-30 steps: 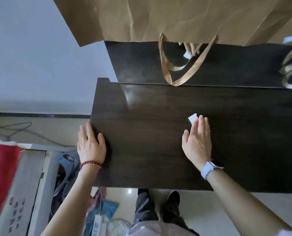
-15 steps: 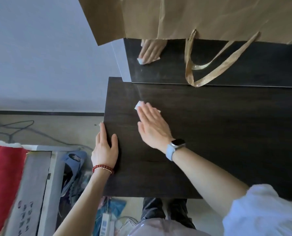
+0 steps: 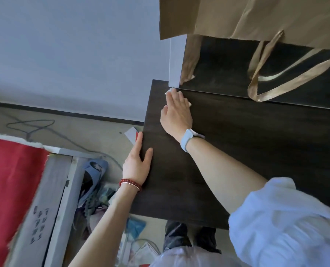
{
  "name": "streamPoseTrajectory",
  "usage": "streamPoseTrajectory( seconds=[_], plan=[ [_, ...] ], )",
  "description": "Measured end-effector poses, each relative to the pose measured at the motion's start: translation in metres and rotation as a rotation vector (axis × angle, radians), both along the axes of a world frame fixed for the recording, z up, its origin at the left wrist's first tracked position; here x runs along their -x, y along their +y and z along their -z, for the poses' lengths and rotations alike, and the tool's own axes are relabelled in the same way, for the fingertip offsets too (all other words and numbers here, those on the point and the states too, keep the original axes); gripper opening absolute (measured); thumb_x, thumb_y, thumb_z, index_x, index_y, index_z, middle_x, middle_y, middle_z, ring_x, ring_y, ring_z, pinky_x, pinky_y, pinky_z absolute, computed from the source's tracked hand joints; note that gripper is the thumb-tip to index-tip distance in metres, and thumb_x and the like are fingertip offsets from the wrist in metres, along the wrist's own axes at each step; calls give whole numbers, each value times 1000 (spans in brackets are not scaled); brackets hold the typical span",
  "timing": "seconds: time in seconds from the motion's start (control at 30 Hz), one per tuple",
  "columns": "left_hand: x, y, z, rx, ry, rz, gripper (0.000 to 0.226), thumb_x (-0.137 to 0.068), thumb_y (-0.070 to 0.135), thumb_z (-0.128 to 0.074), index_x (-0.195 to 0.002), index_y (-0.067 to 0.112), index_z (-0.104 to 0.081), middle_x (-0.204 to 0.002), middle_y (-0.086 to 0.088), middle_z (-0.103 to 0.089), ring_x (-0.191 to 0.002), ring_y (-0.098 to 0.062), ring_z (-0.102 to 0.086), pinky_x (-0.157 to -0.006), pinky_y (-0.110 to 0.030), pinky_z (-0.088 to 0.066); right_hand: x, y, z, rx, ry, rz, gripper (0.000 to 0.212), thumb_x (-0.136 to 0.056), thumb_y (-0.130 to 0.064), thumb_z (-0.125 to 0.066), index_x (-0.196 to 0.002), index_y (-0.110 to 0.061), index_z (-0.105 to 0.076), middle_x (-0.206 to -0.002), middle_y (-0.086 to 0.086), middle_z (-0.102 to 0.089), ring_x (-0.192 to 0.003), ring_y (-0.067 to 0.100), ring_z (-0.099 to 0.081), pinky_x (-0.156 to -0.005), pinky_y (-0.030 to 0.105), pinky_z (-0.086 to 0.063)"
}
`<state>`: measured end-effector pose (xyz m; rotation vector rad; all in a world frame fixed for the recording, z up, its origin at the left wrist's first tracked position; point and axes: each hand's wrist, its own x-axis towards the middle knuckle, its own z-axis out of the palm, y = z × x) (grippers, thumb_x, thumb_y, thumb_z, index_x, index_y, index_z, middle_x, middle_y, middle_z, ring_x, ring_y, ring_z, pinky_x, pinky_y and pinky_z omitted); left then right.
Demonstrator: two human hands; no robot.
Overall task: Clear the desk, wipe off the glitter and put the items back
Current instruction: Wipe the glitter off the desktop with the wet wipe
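Wiping stage, unfinished: right hand [image 3: 176, 114], fingers [image 3: 174, 97] flat, pressed a white wipe [image 3: 169, 91] beneath its fingertips into the bare dark worktop's [image 3: 256, 151] far-left corner; left hand [image 3: 137, 164], fingers straight, rested on its left edge; items not yet returned.

Pale grey wall [image 3: 64, 45], dark skirting [image 3: 44, 110], beige floor [image 3: 94, 132], red cloth [image 3: 10, 170]

bag [image 3: 256, 18] behind desk [image 3: 237, 151], hands on desk
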<state>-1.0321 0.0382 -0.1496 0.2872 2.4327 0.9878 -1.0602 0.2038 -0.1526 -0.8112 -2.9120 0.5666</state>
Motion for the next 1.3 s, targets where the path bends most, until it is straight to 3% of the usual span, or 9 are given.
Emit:
streamPoseTrajectory(
  seconds=[0.2,0.37,0.43,0.53,0.7,0.83,0.97,1.1,1.3],
  plan=[
    [7,-21,9,-231,-173,-55,46,-93,17,-49,-136,29,-39,-124,11,-53,-118,-9,-50,-104,-33,-38,-30,2,4,23,-2,-338,47,-91,-8,-36,-138,-9,-31,-151,8,-24,-139,27,-20,-117,39,-11],
    [-7,-41,-1,-281,-195,-53,37,-93,9,-46,-129,17,-48,-123,8,-52,-109,0,-50,-85,-3,-40,-127,-50,-1,137,-22,-688,52,-89,-14,-30,-140,-6,-32,-150,9,-28,-140,25,-19,-117,33,-6],
    [-17,-54,1,-284,-227,-65,36,-94,10,-45,-128,19,-48,-125,6,-53,-110,0,-51,-94,-13,-42,-143,-56,0,103,-17,-801,51,-88,-14,-32,-139,-6,-36,-148,9,-32,-139,24,-24,-116,34,-11],
    [-31,-70,5,-265,-247,-53,37,-94,13,-45,-131,18,-46,-130,0,-53,-118,-12,-50,-103,-33,-40,-115,-52,0,51,-10,-676,50,-89,-15,-29,-138,-7,-37,-147,9,-34,-137,27,-29,-115,38,-16],
    [-48,-83,4,-253,-254,-90,37,-93,16,-48,-129,24,-47,-119,5,-59,-106,-7,-56,-92,-25,-45,-78,-75,-1,149,-33,-454,49,-91,-9,-31,-140,-6,-33,-151,10,-26,-140,29,-19,-114,37,-6],
    [-62,-103,5,-224,-222,-147,34,-91,12,-52,-125,15,-53,-112,-1,-63,-94,0,-61,-89,-25,-48,-130,-115,2,118,-19,-649,55,-85,-16,-22,-138,-6,-36,-149,11,-31,-138,28,-24,-114,37,-8],
    [-79,-116,2,-188,-130,-252,30,-91,11,-50,-121,10,-56,-118,-8,-62,-105,-15,-58,-94,-33,-45,-167,-141,-3,165,13,-672,54,-84,-14,-26,-134,-5,-44,-144,10,-40,-134,28,-34,-113,40,-20],
    [-91,-102,-3,-133,19,-242,34,-92,12,-49,-125,8,-51,-121,-10,-57,-102,-12,-54,-86,-24,-41,-205,-130,0,153,30,-687,51,-85,-11,-33,-134,-7,-43,-143,8,-42,-134,25,-34,-113,37,-22],
    [-109,-67,5,-7,78,-158,50,-95,20,-42,-141,12,-26,-139,-14,-38,-126,-27,-37,-102,-36,-31,-295,-81,-1,112,-25,-354,55,-82,-7,-32,-136,-7,-39,-146,8,-34,-136,24,-27,-113,37,-19]
  ],
)
